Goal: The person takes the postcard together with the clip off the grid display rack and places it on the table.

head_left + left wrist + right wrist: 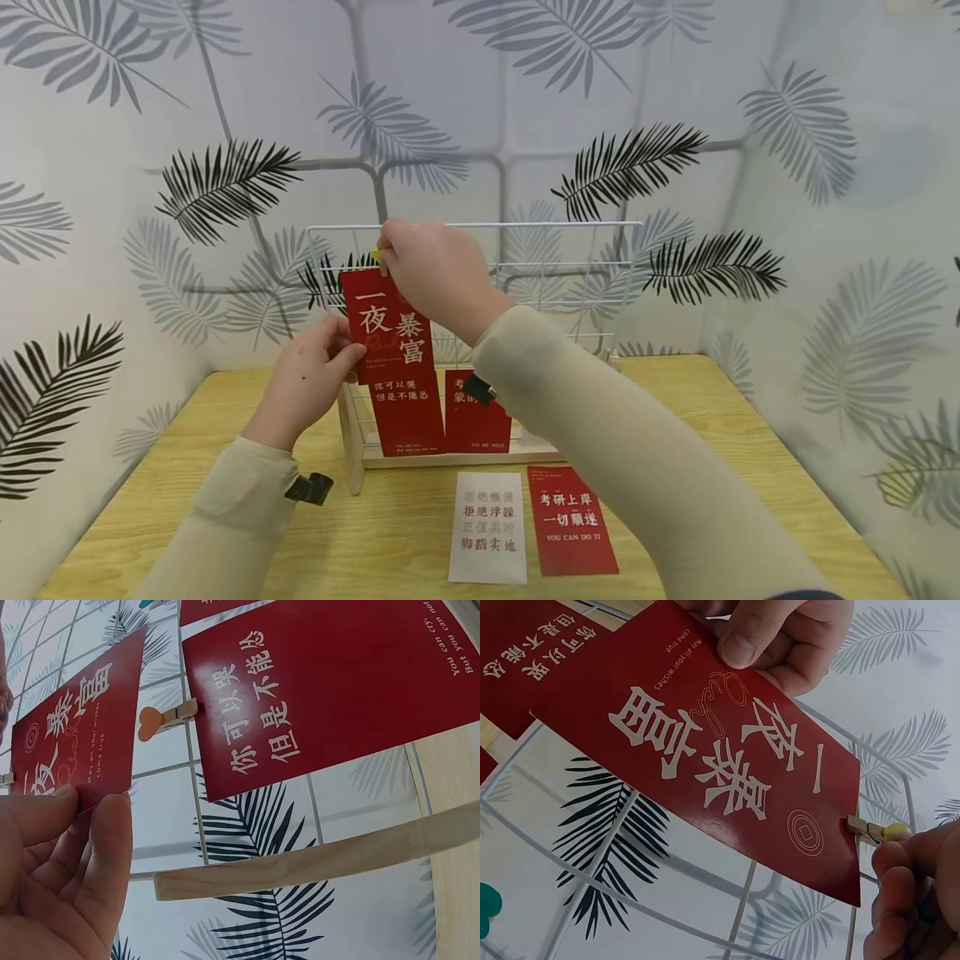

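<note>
In the head view my left hand (303,379) pinches the left edge of a red card (382,321) with white characters, thumb in front. My right hand (442,271) grips a small wooden clothespin (866,829) with a yellow ornament, at the card's top edge in the right wrist view. The card stands in front of a white wire grid rack (558,265). Below it, another red card (408,421) hangs on the grid; a clothespin with an orange heart (169,720) bites its top edge in the left wrist view.
A third red card (477,429) hangs beside the lower one, partly behind my right sleeve. On the wooden table (375,533) lie a white card (489,529) and a red card (573,525). The rack has a wooden base (450,459). Leaf-patterned walls surround the table.
</note>
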The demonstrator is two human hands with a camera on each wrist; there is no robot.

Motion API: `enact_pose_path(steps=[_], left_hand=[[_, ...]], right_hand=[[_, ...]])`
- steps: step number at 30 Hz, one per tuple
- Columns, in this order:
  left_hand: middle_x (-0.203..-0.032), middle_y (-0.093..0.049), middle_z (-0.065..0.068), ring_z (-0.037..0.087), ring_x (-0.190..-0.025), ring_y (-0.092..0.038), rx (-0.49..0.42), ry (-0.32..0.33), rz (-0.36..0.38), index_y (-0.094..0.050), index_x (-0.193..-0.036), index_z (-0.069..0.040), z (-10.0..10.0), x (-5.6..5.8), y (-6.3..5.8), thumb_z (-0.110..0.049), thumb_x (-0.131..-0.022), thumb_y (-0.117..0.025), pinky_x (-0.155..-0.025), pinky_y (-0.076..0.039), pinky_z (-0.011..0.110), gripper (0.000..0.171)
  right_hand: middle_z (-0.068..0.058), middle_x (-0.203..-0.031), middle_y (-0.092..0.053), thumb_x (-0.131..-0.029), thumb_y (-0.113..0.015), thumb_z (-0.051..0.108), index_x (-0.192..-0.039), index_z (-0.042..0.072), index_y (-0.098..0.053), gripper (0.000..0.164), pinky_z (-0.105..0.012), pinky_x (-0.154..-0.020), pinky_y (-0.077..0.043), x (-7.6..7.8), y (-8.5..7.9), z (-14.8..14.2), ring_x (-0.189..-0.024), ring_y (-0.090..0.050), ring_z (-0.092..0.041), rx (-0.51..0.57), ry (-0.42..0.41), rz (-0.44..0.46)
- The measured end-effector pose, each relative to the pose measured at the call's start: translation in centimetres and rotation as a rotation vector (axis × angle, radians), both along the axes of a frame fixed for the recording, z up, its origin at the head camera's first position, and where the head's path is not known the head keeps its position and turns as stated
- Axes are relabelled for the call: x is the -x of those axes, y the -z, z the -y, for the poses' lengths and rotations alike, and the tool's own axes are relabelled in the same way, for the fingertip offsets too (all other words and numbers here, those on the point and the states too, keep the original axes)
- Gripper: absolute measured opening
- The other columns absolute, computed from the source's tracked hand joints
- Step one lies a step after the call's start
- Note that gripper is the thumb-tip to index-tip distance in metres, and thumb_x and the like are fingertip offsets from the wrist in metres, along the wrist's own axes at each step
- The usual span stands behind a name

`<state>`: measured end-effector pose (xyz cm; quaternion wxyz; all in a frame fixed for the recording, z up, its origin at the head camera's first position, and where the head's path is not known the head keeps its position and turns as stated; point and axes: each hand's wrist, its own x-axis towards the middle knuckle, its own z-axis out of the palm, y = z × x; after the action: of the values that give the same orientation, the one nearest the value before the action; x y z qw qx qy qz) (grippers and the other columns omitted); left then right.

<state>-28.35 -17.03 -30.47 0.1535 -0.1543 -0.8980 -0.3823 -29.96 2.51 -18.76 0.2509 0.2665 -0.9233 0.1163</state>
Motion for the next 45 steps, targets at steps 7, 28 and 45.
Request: enact_pose_path(steps=[7, 28, 45], left_hand=[[-0.091, -0.066, 0.007, 0.02, -0.076, -0.064, 0.017, -0.011, -0.001, -0.057, -0.112, -0.008, 0.2, 0.0, 0.1, -0.014, -0.102, -0.062, -0.071, -0.053, 0.039, 0.012], [-0.091, -0.067, 0.006, 0.019, -0.076, -0.064, 0.045, 0.02, -0.02, -0.059, -0.115, -0.008, 1.2, -0.6, -0.1, -0.014, -0.102, -0.063, -0.072, -0.052, 0.04, 0.016], [-0.092, -0.068, 0.007, 0.019, -0.075, -0.065, 0.026, 0.034, 0.01, -0.059, -0.115, -0.006, 1.8, -1.0, 0.3, -0.011, -0.101, -0.064, -0.072, -0.055, 0.039, 0.016]], right_hand=[[0.009, -0.087, -0.068, -0.106, -0.051, 0.025, -0.111, 0.018, -0.065, 0.017, -0.025, -0.058, -0.049, -0.2, 0.0, 0.0, -0.065, -0.058, -0.008, -0.018, -0.002, 0.0], [0.008, -0.087, -0.068, -0.106, -0.053, 0.019, -0.109, 0.015, -0.061, 0.01, -0.023, -0.061, -0.046, 0.3, 0.7, -0.4, -0.064, -0.057, -0.01, 0.089, -0.079, 0.008], [0.004, -0.095, -0.073, -0.105, -0.057, 0.02, -0.113, 0.015, -0.063, 0.012, -0.026, -0.058, -0.045, 0.1, 0.5, -1.4, -0.061, -0.056, -0.011, 0.144, -0.056, -0.004]])
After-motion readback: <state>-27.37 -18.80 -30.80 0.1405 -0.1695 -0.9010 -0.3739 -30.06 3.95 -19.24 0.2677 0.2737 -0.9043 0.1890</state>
